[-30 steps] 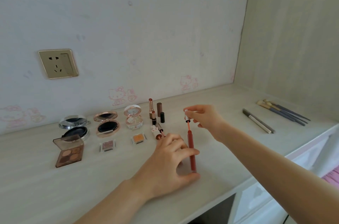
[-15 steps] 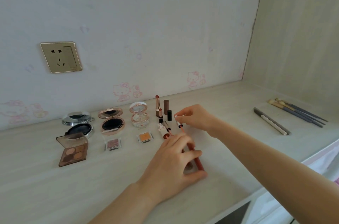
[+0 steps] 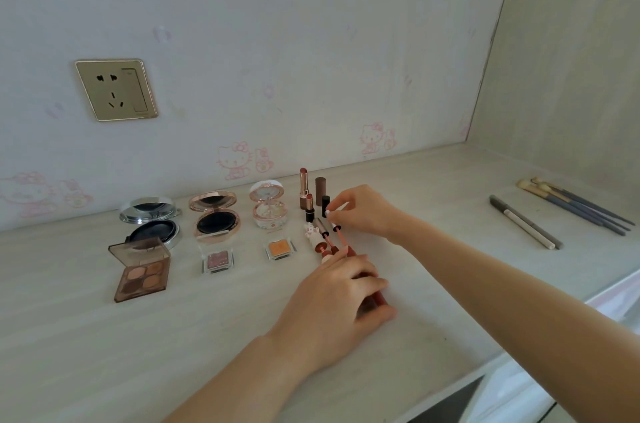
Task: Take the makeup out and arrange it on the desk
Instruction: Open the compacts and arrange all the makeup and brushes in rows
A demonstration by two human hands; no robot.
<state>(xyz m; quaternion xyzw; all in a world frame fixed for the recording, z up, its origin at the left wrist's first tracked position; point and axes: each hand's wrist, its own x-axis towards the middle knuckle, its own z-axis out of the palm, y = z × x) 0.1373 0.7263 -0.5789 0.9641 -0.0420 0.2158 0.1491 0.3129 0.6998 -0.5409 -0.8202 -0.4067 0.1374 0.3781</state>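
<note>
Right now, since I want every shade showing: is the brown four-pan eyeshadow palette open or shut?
Open: the eyeshadow palette has its lid raised at the back, with all four pans exposed.

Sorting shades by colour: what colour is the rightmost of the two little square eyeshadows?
That eyeshadow is orange, seen best in the head view.

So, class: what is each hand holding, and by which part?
The left hand grips the red lip gloss tube round its middle; the right hand pinches its wand by the white cap.
</note>
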